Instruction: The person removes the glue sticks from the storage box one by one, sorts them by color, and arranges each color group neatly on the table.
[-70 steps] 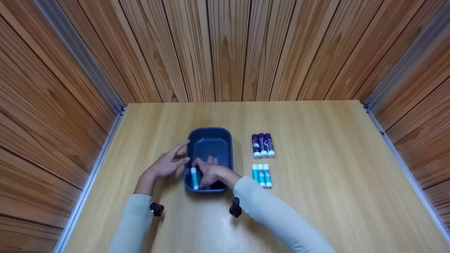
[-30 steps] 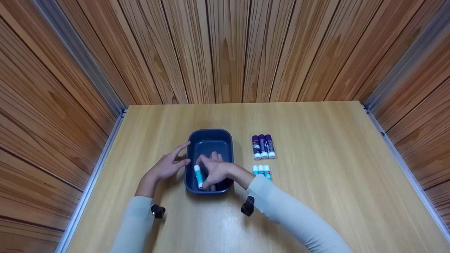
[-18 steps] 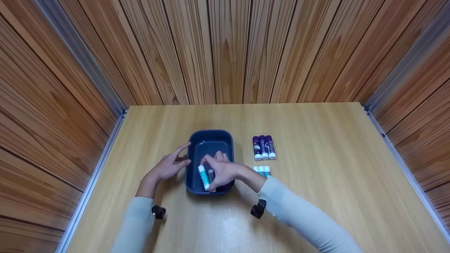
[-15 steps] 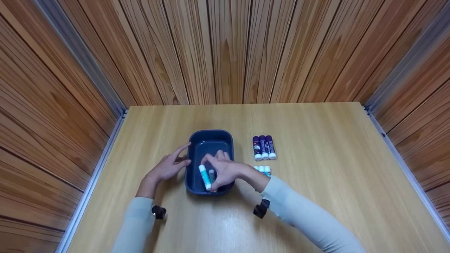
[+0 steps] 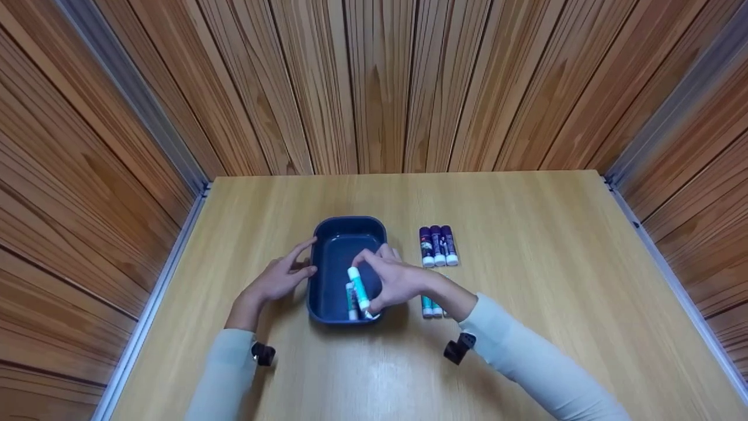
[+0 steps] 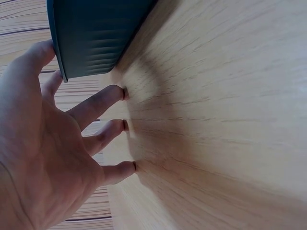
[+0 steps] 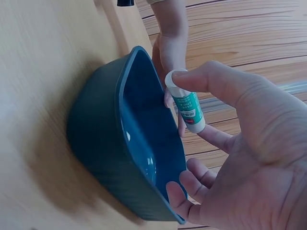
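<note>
My right hand (image 5: 397,283) pinches a turquoise-and-white glue stick (image 7: 188,106) end to end between thumb and index finger, over the near part of a dark blue bin (image 5: 349,222). The other fingers of that hand reach over the bin's right rim. A second glue stick (image 5: 351,301) lies in the bin, just left of the held one. At the bin's left side, my left hand (image 5: 279,278) has its fingers spread, with thumb and index at the rim. In the left wrist view, its other fingertips (image 6: 115,92) rest on the table.
Right of the bin, three purple glue sticks (image 5: 439,245) with white ends lie side by side on the wooden table (image 5: 543,251). Nearer, a row of turquoise glue sticks (image 5: 427,307) is partly hidden under the right wrist. Wood-plank panels (image 5: 380,88) enclose the table.
My right hand has shifted right across the bin and lifted the pinched glue stick higher. The second stick in the bin has come into clearer view. My left hand stays at the rim.
</note>
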